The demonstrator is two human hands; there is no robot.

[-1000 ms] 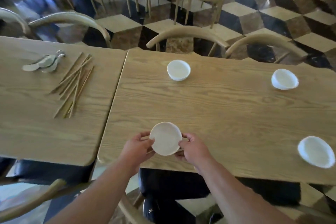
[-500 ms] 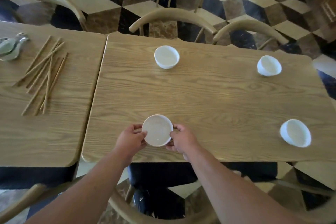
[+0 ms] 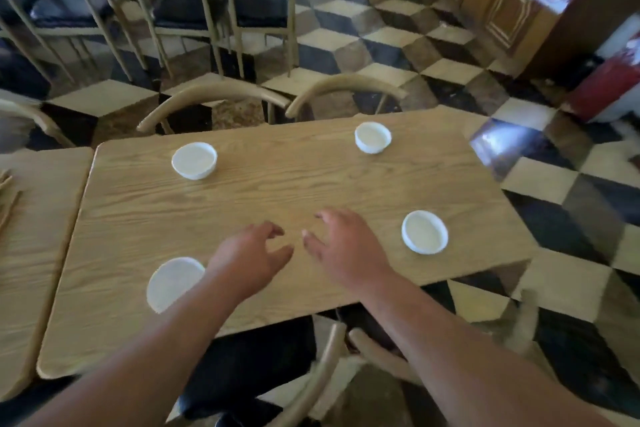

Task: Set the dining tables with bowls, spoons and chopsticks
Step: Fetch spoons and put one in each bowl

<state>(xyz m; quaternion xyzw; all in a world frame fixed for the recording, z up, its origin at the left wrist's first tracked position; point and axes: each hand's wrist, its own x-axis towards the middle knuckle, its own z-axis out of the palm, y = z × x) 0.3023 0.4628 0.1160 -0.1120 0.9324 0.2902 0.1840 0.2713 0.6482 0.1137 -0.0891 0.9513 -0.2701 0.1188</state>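
Observation:
Several white bowls stand on the wooden table: one at the near left, one at the far left, one at the far right and one at the near right. My left hand hovers over the table just right of the near-left bowl, fingers apart and empty; my forearm covers part of that bowl. My right hand hovers beside it, also empty with spread fingers, left of the near-right bowl. Chopstick ends show at the left edge on the adjoining table.
Curved wooden chair backs stand along the far side of the table, another chair sits below the near edge. More chairs and a table fill the back. A wooden cabinet and red boxes stand at the right over a checkered floor.
Both hands have let go of the near-left bowl, which now rests on the table, and moved right toward the table's middle. The view has swung right, so the chopsticks are almost out of sight.

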